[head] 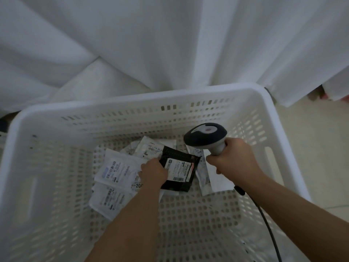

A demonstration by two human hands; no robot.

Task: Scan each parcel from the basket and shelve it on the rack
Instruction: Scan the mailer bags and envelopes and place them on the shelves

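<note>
1. White cloth (132,44), draped behind the basket.
2. White slotted basket (217,95), holding several parcels on its floor.
3. White parcels (117,171), overlapping, labels up.
4. Black parcel (181,167), lying on the white ones, label up; its left edge sits under the fingers of the left hand (154,173), which curl round it.
5. Scanner (205,135), head above the parcels; right hand (234,157) wrapped round its handle.

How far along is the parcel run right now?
Done: cannot tell; the rack is out of view. In hand: the left hand holds the black parcel label-up while the right hand aims the scanner. Left: several white parcels lie in the basket.
</note>
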